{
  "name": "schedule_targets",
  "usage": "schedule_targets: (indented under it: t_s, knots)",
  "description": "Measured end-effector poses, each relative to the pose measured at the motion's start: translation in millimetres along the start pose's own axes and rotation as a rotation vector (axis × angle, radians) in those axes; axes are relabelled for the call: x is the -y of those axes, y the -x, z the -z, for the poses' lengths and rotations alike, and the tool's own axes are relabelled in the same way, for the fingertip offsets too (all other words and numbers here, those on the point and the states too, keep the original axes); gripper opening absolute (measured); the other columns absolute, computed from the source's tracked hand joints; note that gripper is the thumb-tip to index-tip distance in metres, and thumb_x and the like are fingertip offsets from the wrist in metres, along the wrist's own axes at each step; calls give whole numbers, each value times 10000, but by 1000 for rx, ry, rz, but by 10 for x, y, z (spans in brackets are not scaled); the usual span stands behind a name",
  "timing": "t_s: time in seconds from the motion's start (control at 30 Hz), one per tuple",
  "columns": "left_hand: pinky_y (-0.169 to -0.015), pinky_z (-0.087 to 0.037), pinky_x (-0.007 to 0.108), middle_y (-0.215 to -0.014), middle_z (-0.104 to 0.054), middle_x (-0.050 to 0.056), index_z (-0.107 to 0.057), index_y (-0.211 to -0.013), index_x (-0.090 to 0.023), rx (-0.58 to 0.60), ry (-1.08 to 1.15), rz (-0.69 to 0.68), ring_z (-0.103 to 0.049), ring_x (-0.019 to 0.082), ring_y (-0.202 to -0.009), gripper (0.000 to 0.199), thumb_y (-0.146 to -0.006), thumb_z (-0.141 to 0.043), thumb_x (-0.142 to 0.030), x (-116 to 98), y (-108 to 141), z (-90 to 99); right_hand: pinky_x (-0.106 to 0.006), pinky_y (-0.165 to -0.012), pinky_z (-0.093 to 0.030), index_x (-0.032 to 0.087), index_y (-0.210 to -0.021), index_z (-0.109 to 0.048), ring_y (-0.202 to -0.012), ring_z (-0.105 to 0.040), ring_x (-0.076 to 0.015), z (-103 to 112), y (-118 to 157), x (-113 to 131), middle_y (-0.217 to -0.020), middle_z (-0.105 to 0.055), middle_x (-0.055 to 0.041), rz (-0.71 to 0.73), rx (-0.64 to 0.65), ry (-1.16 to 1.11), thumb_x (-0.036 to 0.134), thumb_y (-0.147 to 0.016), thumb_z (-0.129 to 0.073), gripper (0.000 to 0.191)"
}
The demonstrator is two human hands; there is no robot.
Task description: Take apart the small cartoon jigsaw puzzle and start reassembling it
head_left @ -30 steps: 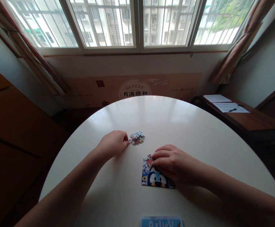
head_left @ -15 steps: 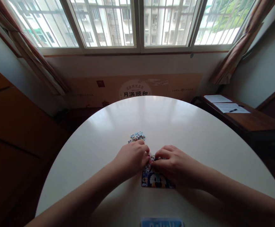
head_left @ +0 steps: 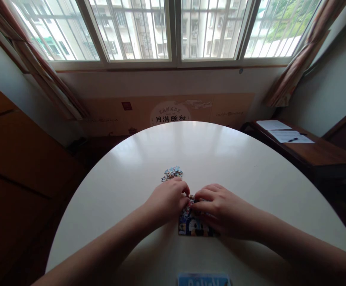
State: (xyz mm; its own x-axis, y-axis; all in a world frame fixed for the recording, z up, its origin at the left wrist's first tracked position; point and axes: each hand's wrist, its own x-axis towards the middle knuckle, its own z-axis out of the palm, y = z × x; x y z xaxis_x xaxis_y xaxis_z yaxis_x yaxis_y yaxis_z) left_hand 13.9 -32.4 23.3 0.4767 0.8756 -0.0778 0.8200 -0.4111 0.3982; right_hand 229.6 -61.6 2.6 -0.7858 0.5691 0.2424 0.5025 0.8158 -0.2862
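The partly visible puzzle lies flat on the round white counter, in front of the person, its lower part showing a dark blue cartoon face. Both hands meet at its far side. The left hand is bent over the far left corner, thumb and forefinger drawn close together; whether they pinch a piece cannot be told. The right hand lies over the puzzle's right side, fingers curved and their tips near those of the left; whether it grips anything is hidden. The two hands are just apart. Just beyond the left hand is a small heap of loose pieces. Nearer the person, a blue printed item is cut off by the bottom edge of the view. To the right, papers and a dark pen lie on a brown side counter. Beyond stand a printed tan panel and a barred window
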Motion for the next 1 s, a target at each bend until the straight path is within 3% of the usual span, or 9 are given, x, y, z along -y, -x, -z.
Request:
schedule_targets:
  t_s: [0.3, 0.4, 0.53, 0.6, 0.7, 0.9, 1.0]
  knots:
    - [-728, -470, 299, -882, -748, 1, -699, -808, -227, -14, 105, -24, -659, 198, -838, 88, -793, -628, -179, 37, -5, 29, -419, -928, -449, 245, -1183, -689, -977, -622, -227, 23, 3, 17, -1032, -701, -75, 0, 9, 3, 221, -963, -586, 244]
    - [-717, -470, 290, -885, -758, 9, -710, -845, -217, -98, 146, -9, -667, 188, -817, 102, -843, -608, -208, 141, -27, 174, -424, -928, -452, 253, -1209, -684, -991, -625, -230, 39, -4, 27, -1074, -701, -76, -7, 6, -3, 239, -984, -559, 258]
    - [-713, -468, 300, -890, -765, 28, -735, -910, -210, -278, 63, 137, -665, 191, -790, 152, -867, -595, -250, 354, -41, 480, -416, -909, -461, 257, -1230, -679, -1008, -626, -229, 40, -13, 37, -1090, -698, -81, -7, 4, -16, 247, -989, -553, 273]
    - [-713, -468, 309, -901, -770, 32, -748, -912, -219, -310, 7, 207, -669, 205, -807, 178, -869, -585, -275, 450, -38, 593, -416, -906, -464, 257, -1232, -678, -1010, -627, -229, 34, -12, 35, -1084, -699, -82, -11, 4, -17, 245, -985, -558, 275]
    - [-706, -477, 308, -899, -775, 29, -756, -901, -225, -241, 20, 243, -680, 215, -812, 205, -857, -566, -287, 564, -45, 626, -418, -912, -466, 264, -1236, -676, -1006, -628, -227, 29, -4, 29, -1084, -698, -79, -17, 16, -13, 248, -979, -567, 279]
    - [-731, -500, 291, -881, -773, 22, -742, -868, -220, -88, 142, 144, -694, 213, -820, 207, -807, -554, -281, 763, -145, 427, -416, -910, -467, 260, -1228, -679, -1012, -625, -223, 47, -4, 40, -1080, -699, -75, -19, 18, -29, 252, -996, -537, 272]
    - [-721, -499, 294, -876, -767, 23, -730, -874, -219, -74, 140, 151, -690, 215, -808, 204, -797, -550, -276, 806, -178, 378, -414, -896, -472, 261, -1216, -683, -1005, -626, -227, 53, -12, 45, -1074, -700, -74, -25, 18, -31, 254, -995, -538, 265]
